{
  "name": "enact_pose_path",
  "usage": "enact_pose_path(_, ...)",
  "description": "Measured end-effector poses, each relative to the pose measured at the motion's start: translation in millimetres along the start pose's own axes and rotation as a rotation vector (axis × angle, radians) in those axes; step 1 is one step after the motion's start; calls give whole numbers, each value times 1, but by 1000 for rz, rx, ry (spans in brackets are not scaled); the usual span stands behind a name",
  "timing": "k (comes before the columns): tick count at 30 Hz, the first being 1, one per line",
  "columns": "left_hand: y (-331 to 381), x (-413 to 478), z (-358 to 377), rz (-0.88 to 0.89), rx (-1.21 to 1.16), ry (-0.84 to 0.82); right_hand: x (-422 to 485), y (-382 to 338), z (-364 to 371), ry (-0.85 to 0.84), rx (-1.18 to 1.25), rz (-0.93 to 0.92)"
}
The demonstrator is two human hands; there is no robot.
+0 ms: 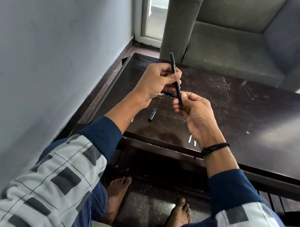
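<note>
A slim dark pen with white lettering is held above the dark table. My left hand grips its upper barrel with curled fingers. My right hand pinches its lower end between thumb and fingers. The pen tilts, its top end pointing away from me. A black pen cap lies on the table below my left wrist. Another dark pen part lies on the table, partly hidden behind my hands.
A grey armchair stands behind the scratched table. A pale wall runs close along the left. A glass door is at the back. My bare feet rest on the floor under the table's front edge.
</note>
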State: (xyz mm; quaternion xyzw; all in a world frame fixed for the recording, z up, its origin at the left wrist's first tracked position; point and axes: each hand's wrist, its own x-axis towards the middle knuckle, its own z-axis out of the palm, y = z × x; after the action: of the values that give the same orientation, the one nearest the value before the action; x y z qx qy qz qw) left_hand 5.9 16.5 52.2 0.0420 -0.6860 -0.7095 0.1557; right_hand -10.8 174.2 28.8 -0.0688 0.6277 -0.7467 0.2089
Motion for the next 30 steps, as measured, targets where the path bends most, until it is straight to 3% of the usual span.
enact_pose_path(4,-1,1,0,3,-17,-10,-3,-3,1,-24,66,58)
enact_pose_path(10,-1,0,0,-16,-13,5,-3,-2,1,12,-45,3)
enact_pose_path(16,0,-1,0,-29,-12,-19,-4,-5,0,-68,-25,62)
enact_pose_path(23,0,1,-4,-9,48,-48,-3,0,1,-11,-230,-95)
enact_pose_path(30,11,0,-10,-22,12,-158,-2,1,0,-163,9,-4)
